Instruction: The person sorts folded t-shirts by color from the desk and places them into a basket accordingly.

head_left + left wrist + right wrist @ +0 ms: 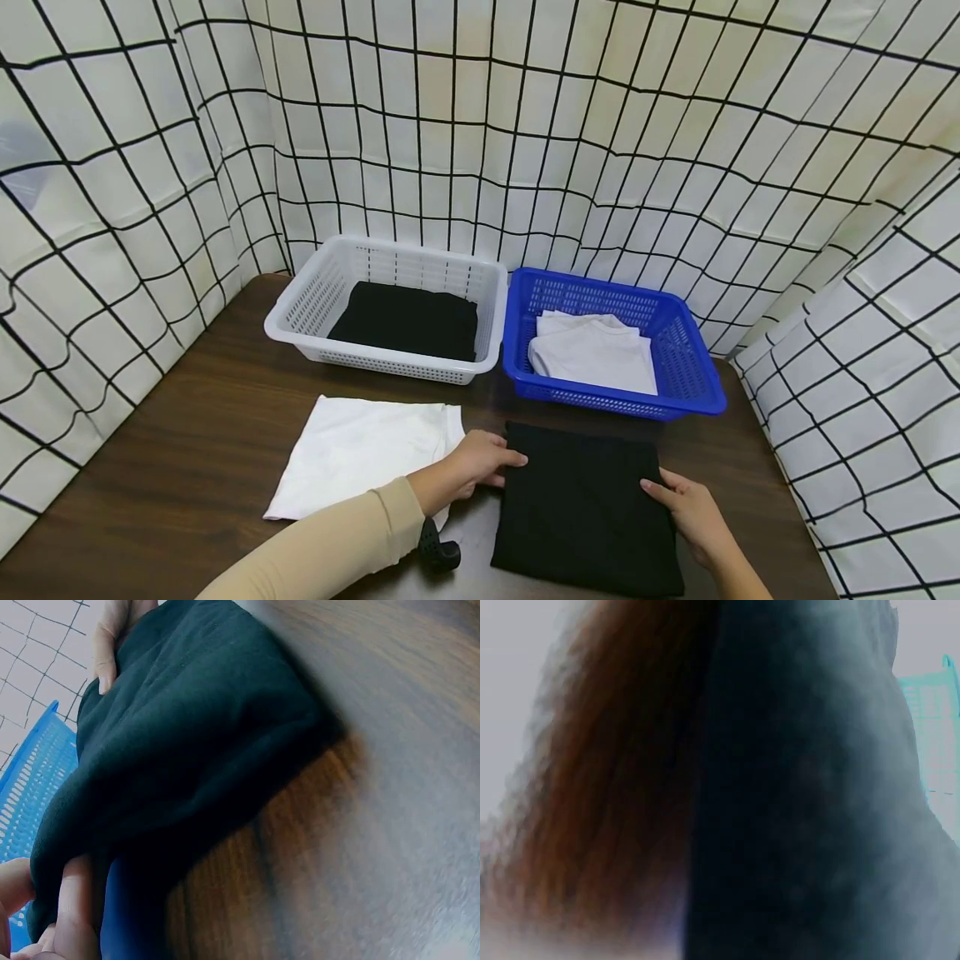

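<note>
A folded black garment [585, 508] is held by both hands in front of the blue basket. My left hand [476, 467] pinches its left edge near the far corner, thumb on top and fingers beneath. On the right edge, my right hand [690, 512] grips the cloth with its thumb over the top. In the left wrist view the garment [187, 712] sags between the left fingers [77, 900] and the right hand [112, 637], its near side lifted off the table. The right wrist view is blurred, with dark cloth [780, 787] filling much of it.
A folded white garment [360, 450] lies left of the left forearm. Behind stand a white basket [300, 333] with black folded cloth [408, 321] and a blue basket [693, 358] with white folded cloth [592, 350]. A grid-patterned curtain [420, 125] surrounds the brown table [150, 500].
</note>
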A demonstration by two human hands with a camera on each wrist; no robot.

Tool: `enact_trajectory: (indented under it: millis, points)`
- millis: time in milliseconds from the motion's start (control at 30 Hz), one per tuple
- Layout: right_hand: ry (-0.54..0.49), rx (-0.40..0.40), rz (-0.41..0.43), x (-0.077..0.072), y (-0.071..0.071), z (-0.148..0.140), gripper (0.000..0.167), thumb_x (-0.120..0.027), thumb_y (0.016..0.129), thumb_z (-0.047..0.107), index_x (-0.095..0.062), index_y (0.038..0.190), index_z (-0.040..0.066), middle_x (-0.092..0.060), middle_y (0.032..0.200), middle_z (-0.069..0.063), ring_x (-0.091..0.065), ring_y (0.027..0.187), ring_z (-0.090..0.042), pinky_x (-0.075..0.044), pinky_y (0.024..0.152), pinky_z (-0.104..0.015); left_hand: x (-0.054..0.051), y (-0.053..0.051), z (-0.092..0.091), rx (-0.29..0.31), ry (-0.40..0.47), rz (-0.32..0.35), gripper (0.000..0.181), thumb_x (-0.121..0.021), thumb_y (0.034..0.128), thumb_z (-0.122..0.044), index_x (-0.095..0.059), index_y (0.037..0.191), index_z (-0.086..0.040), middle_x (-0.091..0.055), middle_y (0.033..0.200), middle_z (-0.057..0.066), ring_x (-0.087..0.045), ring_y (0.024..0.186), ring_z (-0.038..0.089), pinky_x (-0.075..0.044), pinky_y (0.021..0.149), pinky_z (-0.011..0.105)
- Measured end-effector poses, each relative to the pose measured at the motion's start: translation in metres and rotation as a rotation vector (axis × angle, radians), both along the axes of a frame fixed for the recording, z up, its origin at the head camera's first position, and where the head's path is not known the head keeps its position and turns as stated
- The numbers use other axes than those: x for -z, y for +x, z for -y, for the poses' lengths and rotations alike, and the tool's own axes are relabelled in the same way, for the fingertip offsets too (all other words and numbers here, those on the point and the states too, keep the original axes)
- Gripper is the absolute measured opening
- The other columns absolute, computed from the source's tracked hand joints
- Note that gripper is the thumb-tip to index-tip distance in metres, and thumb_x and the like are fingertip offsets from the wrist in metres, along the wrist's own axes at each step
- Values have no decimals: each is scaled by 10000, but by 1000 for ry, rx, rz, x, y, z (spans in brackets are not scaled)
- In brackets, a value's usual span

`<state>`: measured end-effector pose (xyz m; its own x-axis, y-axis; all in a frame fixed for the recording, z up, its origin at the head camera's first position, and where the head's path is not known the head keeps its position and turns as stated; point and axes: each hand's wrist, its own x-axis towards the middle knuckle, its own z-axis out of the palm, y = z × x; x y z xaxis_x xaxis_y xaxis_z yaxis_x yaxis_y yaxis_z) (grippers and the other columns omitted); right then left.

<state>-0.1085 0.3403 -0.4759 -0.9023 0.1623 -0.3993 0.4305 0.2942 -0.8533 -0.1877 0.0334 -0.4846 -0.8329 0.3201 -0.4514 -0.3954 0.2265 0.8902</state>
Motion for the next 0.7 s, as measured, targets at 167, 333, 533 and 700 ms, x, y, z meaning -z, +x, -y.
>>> enact_trajectory:
  millis: [167,333,533,700]
  points:
    - [7,19,-1,-7,2,4,578,-611,991,262,-449,1456,-40,-748,1117,-99,-719,856,-132,-612,728,-321,-5,-3,2,2,-5,-2,636,-764,854,-171,-512,1350,136,-716,1150,203,-748,721,181,-620,744,309]
    - [-5,29,0,-16,4,8,576,-620,983,261,-458,1456,-26,-760,1080,-75,-729,848,-147,-616,723,-325,-13,-6,4,3,-9,-10,573,-771,845,-161,-569,1310,106,-733,1110,184,-740,689,160,-620,749,316]
    - [5,30,-11,-24,5,10,594,-642,970,275,-464,1453,-21,-763,1072,-80,-735,840,-154,-620,713,-327,-19,-9,6,3,-23,-18,581,-786,829,-166,-581,1311,87,-693,1203,184,-740,701,163,-620,753,317]
    - [36,22,-5,-28,7,12,592,-657,960,285,-484,1441,-14,-763,1075,-76,-729,834,-139,-617,718,-321,-25,-9,9,8,-1,-15,507,-782,833,-143,-623,1255,86,-718,1142,168,-746,732,173,-626,744,326]
